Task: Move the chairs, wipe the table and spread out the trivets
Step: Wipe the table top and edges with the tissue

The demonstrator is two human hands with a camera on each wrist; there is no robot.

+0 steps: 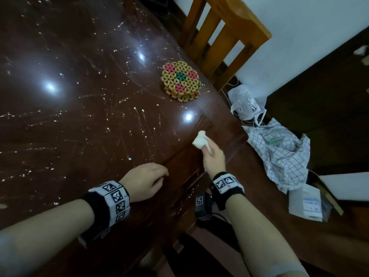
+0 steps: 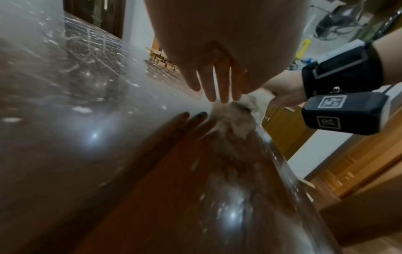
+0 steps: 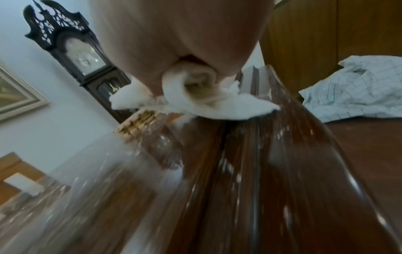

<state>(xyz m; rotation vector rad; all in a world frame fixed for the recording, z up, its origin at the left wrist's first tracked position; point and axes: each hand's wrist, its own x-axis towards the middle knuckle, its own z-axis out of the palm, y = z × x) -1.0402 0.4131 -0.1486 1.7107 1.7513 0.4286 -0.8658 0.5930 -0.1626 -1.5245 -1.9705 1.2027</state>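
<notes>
The table point(image 1: 79, 96) fills most of the head view: dark reddish-brown wood under a glossy clear cover that mirrors ceiling lights and is streaked all over with pale smears and white flecks. A wooden chair point(image 1: 223, 37) with a slatted back stands against the table's far right edge. To the right of the table lies a crumpled white checked cloth point(image 1: 283, 154), with a white plastic bag point(image 1: 245, 104) just beyond it. The trivets point(image 1: 181, 83) sit in one stack on the table near the chair, round, woven of tan beads with pink patches and a green centre. The left hand point(image 1: 145, 180) rests on the table near its front edge, fingers loosely bent down to the surface and holding nothing. The right hand point(image 1: 214, 158) hovers over the table's right edge, fingers pinched round a wad of white tissue point(image 1: 201, 140) that touches the surface. The two hands are near each other but apart.
</notes>
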